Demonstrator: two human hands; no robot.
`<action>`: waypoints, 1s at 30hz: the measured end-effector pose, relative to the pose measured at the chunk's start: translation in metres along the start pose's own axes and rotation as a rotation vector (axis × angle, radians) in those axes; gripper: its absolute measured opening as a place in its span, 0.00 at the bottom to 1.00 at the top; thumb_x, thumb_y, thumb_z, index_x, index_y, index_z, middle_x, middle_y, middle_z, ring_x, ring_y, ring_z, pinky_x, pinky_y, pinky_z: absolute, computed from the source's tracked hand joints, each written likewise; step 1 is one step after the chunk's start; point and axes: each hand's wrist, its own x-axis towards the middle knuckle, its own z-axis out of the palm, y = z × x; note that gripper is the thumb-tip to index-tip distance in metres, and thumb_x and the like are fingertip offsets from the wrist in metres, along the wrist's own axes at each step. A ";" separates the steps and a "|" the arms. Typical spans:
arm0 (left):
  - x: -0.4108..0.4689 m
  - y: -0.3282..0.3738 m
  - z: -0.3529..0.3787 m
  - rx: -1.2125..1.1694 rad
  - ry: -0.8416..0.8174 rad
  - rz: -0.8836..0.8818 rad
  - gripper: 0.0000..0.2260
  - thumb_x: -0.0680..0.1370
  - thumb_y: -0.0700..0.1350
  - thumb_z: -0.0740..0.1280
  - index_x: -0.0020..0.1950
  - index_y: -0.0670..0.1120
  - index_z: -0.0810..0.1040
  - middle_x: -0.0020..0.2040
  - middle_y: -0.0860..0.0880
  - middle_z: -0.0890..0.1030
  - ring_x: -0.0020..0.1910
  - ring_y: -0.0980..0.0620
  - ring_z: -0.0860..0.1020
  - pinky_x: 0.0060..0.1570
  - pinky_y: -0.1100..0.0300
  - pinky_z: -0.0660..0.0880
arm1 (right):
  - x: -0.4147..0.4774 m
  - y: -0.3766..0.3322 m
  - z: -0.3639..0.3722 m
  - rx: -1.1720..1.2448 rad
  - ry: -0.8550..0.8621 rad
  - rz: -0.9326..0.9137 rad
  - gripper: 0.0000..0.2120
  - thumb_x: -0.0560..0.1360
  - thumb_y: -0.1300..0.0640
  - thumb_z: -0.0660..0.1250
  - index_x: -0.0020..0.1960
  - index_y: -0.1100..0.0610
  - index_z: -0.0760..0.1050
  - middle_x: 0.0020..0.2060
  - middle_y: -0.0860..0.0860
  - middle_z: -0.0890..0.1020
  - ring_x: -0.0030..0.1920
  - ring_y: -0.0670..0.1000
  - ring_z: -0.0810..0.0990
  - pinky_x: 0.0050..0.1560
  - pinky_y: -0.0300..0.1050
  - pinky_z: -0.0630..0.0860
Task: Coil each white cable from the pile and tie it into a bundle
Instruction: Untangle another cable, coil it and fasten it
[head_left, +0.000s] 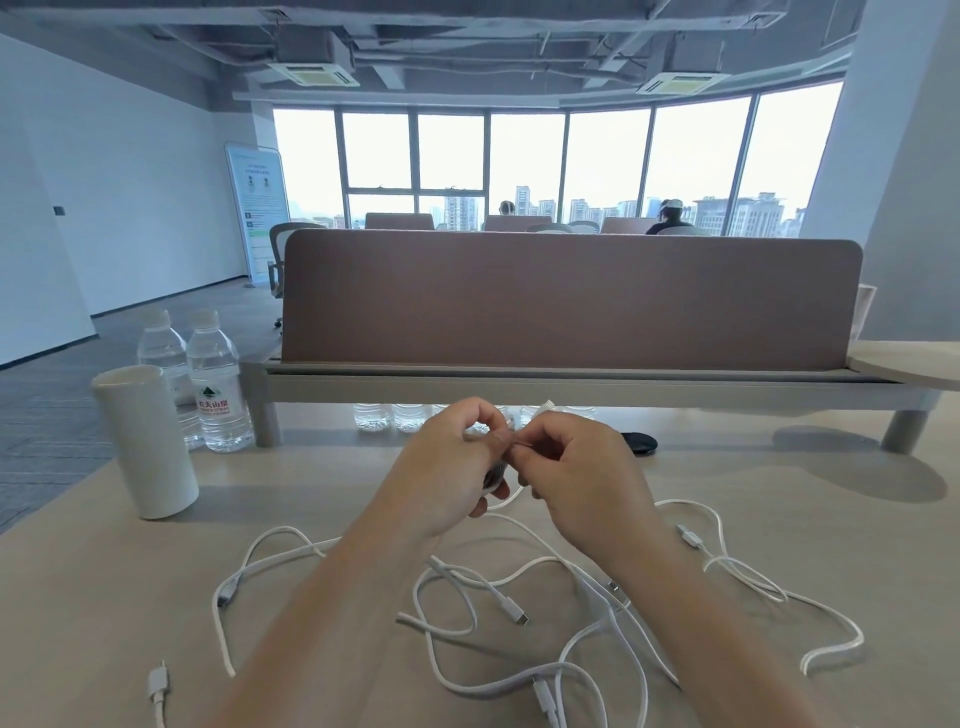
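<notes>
A loose pile of white cables (545, 623) with small plugs sprawls over the pale wooden table (104, 597) in front of me. Above the pile, both hands meet at the middle. My left hand (447, 467) grips a small coiled white cable (493, 486), most of it hidden in the palm. My right hand (576, 473) pinches a thin end of that cable between thumb and forefinger, right against the left fingertips. A stretch of the same cable trails down from the hands toward the pile.
A white cylindrical cup (145, 441) stands at the left, with two water bottles (215, 384) behind it. A brown desk divider (566, 301) on a raised shelf crosses the back. A dark object (641, 441) lies under the shelf. People sit far behind.
</notes>
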 end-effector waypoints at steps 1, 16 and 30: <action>0.001 0.000 0.000 0.000 0.002 0.000 0.06 0.83 0.43 0.63 0.47 0.45 0.76 0.35 0.42 0.80 0.30 0.51 0.77 0.30 0.58 0.70 | 0.000 -0.002 0.000 0.025 -0.012 0.020 0.09 0.77 0.56 0.69 0.38 0.52 0.78 0.30 0.46 0.82 0.32 0.46 0.78 0.38 0.45 0.75; 0.001 0.000 -0.003 0.017 -0.019 0.075 0.07 0.82 0.45 0.65 0.46 0.45 0.75 0.30 0.46 0.76 0.28 0.54 0.73 0.32 0.57 0.68 | 0.000 -0.011 -0.005 0.320 -0.105 0.123 0.11 0.77 0.65 0.62 0.37 0.65 0.78 0.28 0.54 0.82 0.25 0.48 0.72 0.28 0.34 0.67; 0.005 -0.006 0.001 0.329 0.113 0.200 0.10 0.85 0.48 0.57 0.60 0.48 0.76 0.40 0.54 0.78 0.39 0.55 0.75 0.35 0.65 0.66 | -0.001 -0.011 -0.007 0.338 -0.114 0.158 0.09 0.74 0.64 0.62 0.37 0.64 0.77 0.26 0.53 0.79 0.28 0.50 0.71 0.34 0.43 0.68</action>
